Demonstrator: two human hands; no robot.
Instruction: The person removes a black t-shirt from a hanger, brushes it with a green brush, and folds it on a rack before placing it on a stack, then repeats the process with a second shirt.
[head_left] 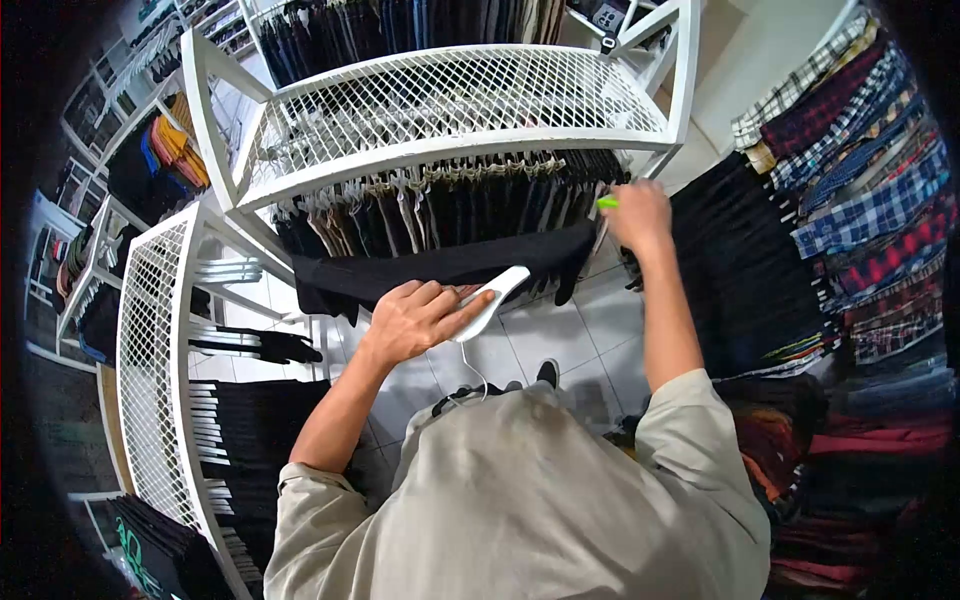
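The left hand (415, 318) is holding a white hanger (492, 303) at the centre of the frame, its fingers clamped around the body and the index finger lying along it. Beyond the hanger, a black garment (440, 262) is spreading across the middle of the frame, in front of the mesh-topped rack (480, 95). The right hand (642, 215), at the upper right of centre, is showing blurred; its fingers are apparently closing on a lime-green object (608, 203), which is looking too small to identify. Whether that hand is also touching the cloth, one cannot tell.

For good handling, the left grip is probably needing to stay firm but light, so that the hanger is not twisting and the garment is lying flat rather than bunching. The right fingers are best keeping the green object clear of the cloth and of the clothes hanging on the rack, where it could be snagging.

The garment's long axis is running across the frame from left to right, rising slightly toward the right. The hanger's body is slanting, one end pointing to the upper right and the other to the lower left, while its wire hook is dropping toward the bottom of the frame, toward the wearer's shirt (480, 480).
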